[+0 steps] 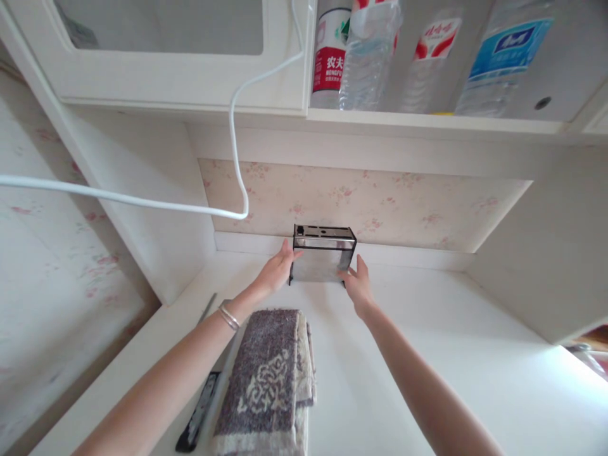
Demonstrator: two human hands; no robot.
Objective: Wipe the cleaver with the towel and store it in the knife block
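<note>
The clear box (317, 263) might slip or tip, b/c the hands seem to have it only by its two thin sides. If one side goes up more than the other, it'd prob. lean and get loose on the low side. It could also bump the back wall (304, 190), b/c it's right up near it. The white cord (236, 139) hangs down in the way, so an arm might snag it & give a tug. Up top, the plastic bottles (368, 60) sit near the front of the shelf (427, 121), so a hard knock there might make one fall (that'd be loud!).

The left hand (276, 271) has the box's left side, w/ a finger on the front & the rest by the edge. The right hand (358, 286) has the right side, lower down, w/ fingers bent by the edge. Both hands are part open, not in fists, & grasp the box btwn them. Can't tell how hard they squeeze.

The box is upright at the back of the white counter (403, 354). Can't tell if its feet touch down. The folded rug (266, 380) is nearer the person, w/ a long black-ended tool (199, 411) beside it.
</note>
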